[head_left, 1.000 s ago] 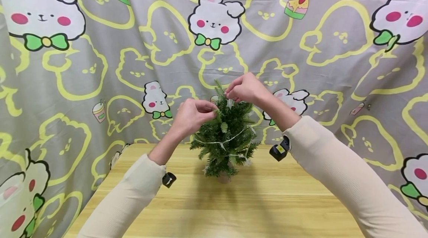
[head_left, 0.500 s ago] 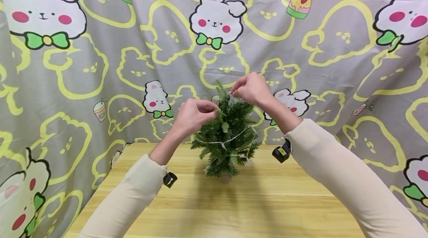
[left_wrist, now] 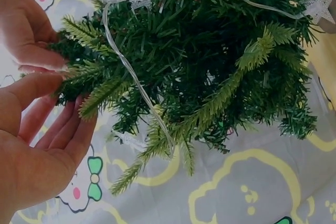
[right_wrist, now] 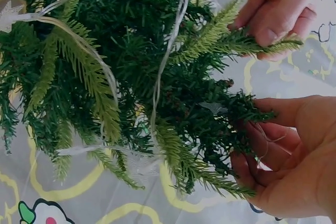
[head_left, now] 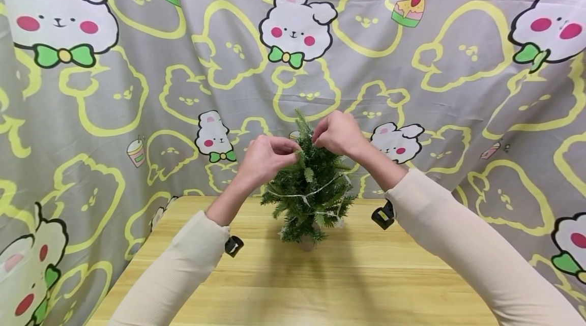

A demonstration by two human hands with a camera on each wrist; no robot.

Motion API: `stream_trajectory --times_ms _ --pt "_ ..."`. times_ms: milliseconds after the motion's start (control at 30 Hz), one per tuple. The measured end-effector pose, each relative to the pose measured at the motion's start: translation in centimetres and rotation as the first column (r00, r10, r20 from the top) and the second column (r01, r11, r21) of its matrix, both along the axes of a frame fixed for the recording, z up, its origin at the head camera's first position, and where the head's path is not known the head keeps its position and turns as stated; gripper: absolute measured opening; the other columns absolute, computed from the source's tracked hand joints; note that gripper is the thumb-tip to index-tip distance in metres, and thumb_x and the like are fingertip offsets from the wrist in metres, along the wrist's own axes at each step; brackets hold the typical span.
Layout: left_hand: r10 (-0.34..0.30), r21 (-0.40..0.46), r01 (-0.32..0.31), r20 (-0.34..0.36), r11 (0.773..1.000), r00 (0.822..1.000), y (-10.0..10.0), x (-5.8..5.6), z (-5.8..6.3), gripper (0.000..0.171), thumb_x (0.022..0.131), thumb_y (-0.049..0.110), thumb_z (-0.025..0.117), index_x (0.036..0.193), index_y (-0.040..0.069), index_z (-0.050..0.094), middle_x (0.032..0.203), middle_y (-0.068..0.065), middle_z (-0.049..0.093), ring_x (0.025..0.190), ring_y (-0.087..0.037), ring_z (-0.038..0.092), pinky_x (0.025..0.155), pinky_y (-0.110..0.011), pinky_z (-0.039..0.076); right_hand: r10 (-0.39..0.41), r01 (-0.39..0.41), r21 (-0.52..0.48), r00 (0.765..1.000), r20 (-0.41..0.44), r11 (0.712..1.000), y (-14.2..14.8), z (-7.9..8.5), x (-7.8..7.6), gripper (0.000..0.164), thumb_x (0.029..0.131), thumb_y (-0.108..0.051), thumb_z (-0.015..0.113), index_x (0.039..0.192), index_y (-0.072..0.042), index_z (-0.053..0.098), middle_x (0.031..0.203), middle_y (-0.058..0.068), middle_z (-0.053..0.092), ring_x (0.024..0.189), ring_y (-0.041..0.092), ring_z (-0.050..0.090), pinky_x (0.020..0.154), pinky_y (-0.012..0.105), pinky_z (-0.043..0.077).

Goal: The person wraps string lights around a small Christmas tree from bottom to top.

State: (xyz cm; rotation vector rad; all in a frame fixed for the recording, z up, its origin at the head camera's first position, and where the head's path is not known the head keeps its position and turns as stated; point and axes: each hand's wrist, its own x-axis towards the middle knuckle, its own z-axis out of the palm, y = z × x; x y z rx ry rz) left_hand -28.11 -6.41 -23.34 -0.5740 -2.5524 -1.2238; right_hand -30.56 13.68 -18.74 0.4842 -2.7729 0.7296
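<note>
A small artificial Christmas tree (head_left: 316, 188) stands upright on the table, wound with clear string lights (left_wrist: 128, 66) that carry star-shaped pieces. My left hand (head_left: 270, 155) is at the tree's upper left side; in the right wrist view its thumb and fingers pinch a light green branch tip (right_wrist: 283, 45). Curled at the upper right, near the top, is my right hand (head_left: 339, 132). In the right wrist view its thumb and fingers close around the thin end of the light wire (right_wrist: 268, 136) among the needles. A clear star (right_wrist: 212, 107) lies just inside those branches.
The tree's base (head_left: 308, 246) rests on a wood-grain table (head_left: 389, 275). Behind the table hangs a grey curtain (head_left: 247, 107) with cartoon rabbits. Black wrist devices (head_left: 383, 215) sit below both cream sleeves.
My right hand rose slightly with the white star and wire showing below its fingers, then came down and in against the treetop. My left hand stayed at its branch.
</note>
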Motion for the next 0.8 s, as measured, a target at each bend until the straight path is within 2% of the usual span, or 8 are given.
stream_trajectory --times_ms 100,200,300,333,433,533,800 --pt "0.004 0.0 -0.004 0.006 1.0 1.0 0.0 0.06 0.01 0.016 0.087 0.022 0.075 0.102 0.021 0.081 0.1 0.004 0.078 0.091 -0.012 0.074 0.08 -0.034 0.059 -0.003 0.003 -0.001 1.0 0.024 1.0 0.0 -0.07 0.03 0.013 0.086 -0.015 0.073 0.094 -0.012 0.083 0.112 0.007 0.077 0.116 0.03 0.065 0.101 0.045 0.05" --pt "0.002 0.004 -0.002 0.011 1.0 1.0 -0.03 0.07 -0.01 0.016 0.087 0.022 0.076 0.102 0.02 0.081 0.1 0.004 0.078 0.091 -0.012 0.074 0.08 -0.034 0.059 -0.004 0.004 0.003 0.999 0.036 1.0 0.19 -0.08 0.02 0.013 0.087 -0.015 0.073 0.094 -0.013 0.083 0.107 0.007 0.078 0.12 0.031 0.063 0.114 0.049 0.039" --pt "-0.001 0.005 0.001 0.01 1.0 1.0 -0.12 0.03 -0.01 0.017 0.087 0.021 0.075 0.102 0.02 0.081 0.101 0.004 0.078 0.091 -0.012 0.074 0.08 -0.034 0.059 -0.006 0.006 0.002 0.999 0.038 1.0 0.31 -0.24 -0.1 0.013 0.086 -0.013 0.072 0.092 -0.013 0.083 0.103 0.006 0.079 0.117 0.031 0.064 0.117 0.051 0.034" --pt "-0.002 0.005 0.002 0.009 1.0 1.0 -0.16 0.03 0.0 0.017 0.087 0.021 0.075 0.103 0.02 0.081 0.101 0.003 0.078 0.091 -0.012 0.074 0.08 -0.034 0.059 -0.01 0.01 0.002 0.999 0.039 1.0 0.3 -0.33 -0.17 0.013 0.086 -0.013 0.072 0.092 -0.014 0.083 0.103 0.005 0.079 0.116 0.031 0.064 0.116 0.051 0.035" --pt "-0.003 0.0 0.003 0.007 1.0 1.0 -0.26 0.04 0.02 0.017 0.087 0.022 0.075 0.103 0.02 0.081 0.101 0.003 0.078 0.092 -0.012 0.074 0.08 -0.034 0.059 -0.022 0.022 0.0 0.999 0.045 1.0 0.22 -0.65 -0.27 0.015 0.085 -0.012 0.071 0.093 -0.014 0.083 0.107 0.006 0.078 0.111 0.029 0.065 0.102 0.047 0.047" --pt "-0.002 0.0 0.002 0.004 1.0 1.0 -0.29 0.08 0.02 0.017 0.088 0.022 0.075 0.104 0.019 0.081 0.102 0.003 0.078 0.092 -0.012 0.074 0.079 -0.034 0.059 -0.029 0.029 0.002 0.998 0.057 1.0 0.17 -0.72 -0.18 0.016 0.086 -0.013 0.071 0.096 -0.014 0.083 0.112 0.007 0.078 0.111 0.029 0.065 0.095 0.045 0.051" --pt "0.025 -0.006 -0.026 -0.045 1.0 0.999 0.48 0.19 0.17 0.014 0.088 0.022 0.075 0.101 0.021 0.081 0.097 0.002 0.079 0.089 -0.013 0.075 0.078 -0.036 0.059 -0.024 0.022 0.039 0.998 0.065 0.999 0.23 0.0 0.49 0.02 0.091 -0.022 0.07 0.105 -0.015 0.082 0.113 0.007 0.077 0.123 0.032 0.062 0.103 0.047 0.048"
